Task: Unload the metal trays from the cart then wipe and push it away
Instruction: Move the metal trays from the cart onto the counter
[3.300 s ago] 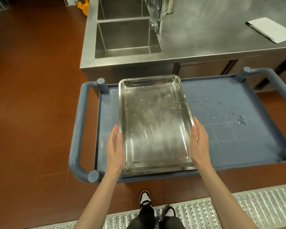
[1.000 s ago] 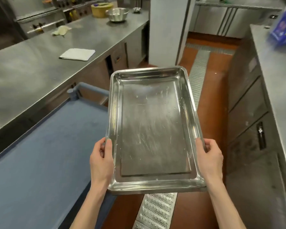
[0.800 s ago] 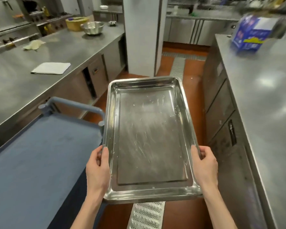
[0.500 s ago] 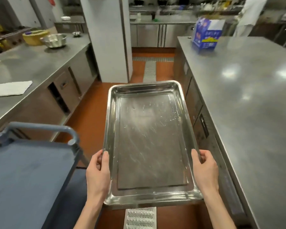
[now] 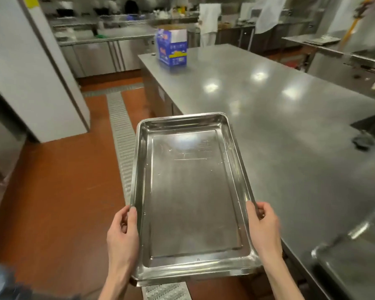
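The left hand point(image 5: 121, 237) and right hand point(image 5: 263, 229) are gripping the metal tray point(image 5: 193, 198) by its long rims, fingers curled around the edges; it is hanging over the worktop point(image 5: 268, 118)'s near-left edge; a blue box point(image 5: 172, 49) is standing at its far-left corner.

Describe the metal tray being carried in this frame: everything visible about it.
The metal tray is a shallow rectangular pan of shiny, scratched steel with rounded corners, a rolled rim and a raised flat floor panel. It holds nothing but a few small water droplets. It is held in the air, roughly level, long axis pointing away from the person, its far right corner over the edge of the steel counter. The left hand grips its left rim and the right hand its right rim, near the close end, thumbs on top.
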`<state>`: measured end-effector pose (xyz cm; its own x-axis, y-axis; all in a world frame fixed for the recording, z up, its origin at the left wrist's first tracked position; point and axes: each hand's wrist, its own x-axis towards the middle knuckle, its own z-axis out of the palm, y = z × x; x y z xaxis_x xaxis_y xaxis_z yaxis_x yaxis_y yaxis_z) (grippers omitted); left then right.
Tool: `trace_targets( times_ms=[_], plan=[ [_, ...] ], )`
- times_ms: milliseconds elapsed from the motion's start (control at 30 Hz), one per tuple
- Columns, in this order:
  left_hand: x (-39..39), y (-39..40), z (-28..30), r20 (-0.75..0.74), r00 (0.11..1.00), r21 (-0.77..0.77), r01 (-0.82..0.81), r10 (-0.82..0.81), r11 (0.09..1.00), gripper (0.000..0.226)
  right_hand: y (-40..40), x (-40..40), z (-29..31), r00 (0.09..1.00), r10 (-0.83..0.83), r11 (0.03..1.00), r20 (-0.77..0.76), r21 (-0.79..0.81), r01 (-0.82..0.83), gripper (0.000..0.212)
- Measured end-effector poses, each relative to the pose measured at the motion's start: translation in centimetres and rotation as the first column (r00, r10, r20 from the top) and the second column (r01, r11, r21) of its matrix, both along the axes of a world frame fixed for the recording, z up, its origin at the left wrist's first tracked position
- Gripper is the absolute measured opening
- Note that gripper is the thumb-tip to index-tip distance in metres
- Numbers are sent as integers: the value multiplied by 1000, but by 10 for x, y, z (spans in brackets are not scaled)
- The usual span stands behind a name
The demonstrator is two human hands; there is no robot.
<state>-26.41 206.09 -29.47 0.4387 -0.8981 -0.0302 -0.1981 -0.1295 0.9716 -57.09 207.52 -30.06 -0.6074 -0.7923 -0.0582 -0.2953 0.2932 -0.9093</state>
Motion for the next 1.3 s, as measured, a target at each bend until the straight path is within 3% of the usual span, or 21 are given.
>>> trace_targets(
  times_ms=[367,733,967,1300],
  plan=[
    [-68,-58,3,-6,938,13,347,-347,938,38,32,-42,8,955,-297,955,-13,-18,296,21],
    [-169,-79,-1,-58,833,32,553,-550,833,33,84,-105,3,816,-579,816,-13,-1,579,17],
    [-245,-70,6,-120,720,29,690,-683,723,27,119,-155,-2,719,-695,719,-26,-12,695,15],
    [-356,-61,-6,53,615,145,775,-787,615,32,170,-236,-16,646,-760,646,-68,20,763,17]
  ],
)
